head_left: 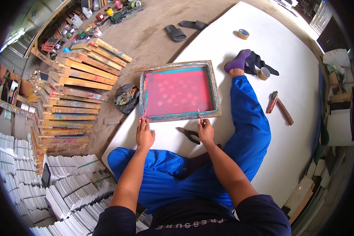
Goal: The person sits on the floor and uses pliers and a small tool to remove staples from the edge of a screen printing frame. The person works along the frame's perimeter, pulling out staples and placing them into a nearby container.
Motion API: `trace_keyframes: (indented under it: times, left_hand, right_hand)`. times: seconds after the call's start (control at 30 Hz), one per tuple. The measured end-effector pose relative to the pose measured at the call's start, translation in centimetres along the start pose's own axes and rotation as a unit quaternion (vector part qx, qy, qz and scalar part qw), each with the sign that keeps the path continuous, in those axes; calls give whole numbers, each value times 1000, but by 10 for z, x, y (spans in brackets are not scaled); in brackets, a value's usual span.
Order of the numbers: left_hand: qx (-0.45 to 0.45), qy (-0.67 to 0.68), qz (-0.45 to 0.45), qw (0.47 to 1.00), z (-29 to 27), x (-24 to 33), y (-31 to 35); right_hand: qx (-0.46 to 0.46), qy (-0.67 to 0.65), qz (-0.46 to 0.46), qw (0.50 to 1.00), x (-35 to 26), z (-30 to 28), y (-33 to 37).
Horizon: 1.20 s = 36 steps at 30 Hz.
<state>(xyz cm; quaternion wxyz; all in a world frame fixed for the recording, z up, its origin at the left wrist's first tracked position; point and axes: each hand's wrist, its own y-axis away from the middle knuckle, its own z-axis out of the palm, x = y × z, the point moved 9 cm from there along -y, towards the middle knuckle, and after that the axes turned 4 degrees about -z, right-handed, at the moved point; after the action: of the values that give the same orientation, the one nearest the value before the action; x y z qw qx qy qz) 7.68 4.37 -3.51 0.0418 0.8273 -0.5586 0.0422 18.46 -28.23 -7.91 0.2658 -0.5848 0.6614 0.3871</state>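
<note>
The left hand point(144, 135) presses flat, fingers spread, on the wooden printing frame point(179, 91); the right hand point(205, 131) grips a small blade point(200, 116). The frame looks stiff and light, its mesh fragile; best held by the rails.

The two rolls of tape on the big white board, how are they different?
The far tape roll lies flat, so its blue-looking middle faces up. The near tape roll leans tilted against a dark cloth. The far tape roll sits alone on the white board, while the near tape roll rests close to the purple-socked foot. Both are round tan rolls, and neither hand touches them.
</note>
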Motion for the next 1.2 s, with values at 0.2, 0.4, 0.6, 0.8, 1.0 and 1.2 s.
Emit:
trace_keyframes:
  times: [0.2, 0.4, 0.6, 0.8, 1.0, 1.2]
  left_hand:
    - [-4, -15, -19, 1000, 3, -2, 6]
    - [22, 49, -61, 997, -8, -16, -4]
    - [75, 138, -111, 981, -11, -28, -9]
    - [102, 90, -85, 987, -13, -24, -11]
    - [122, 176, -59, 975, -20, -21, -10]
    - [139, 298, -58, 943, -21, -18, -7]
  right_hand:
    - [-4, 9, -11, 1000, 9, -2, -2]
    - [-9, 19, -53, 998, -2, 1, -5]
    - [-19, 11, -45, 999, -2, 1, -5]
    - [-18, 28, -75, 997, -2, 3, -5]
    - [-55, 42, -78, 995, -13, 8, 1]
    - [-68, 73, -132, 986, -45, 5, 15]
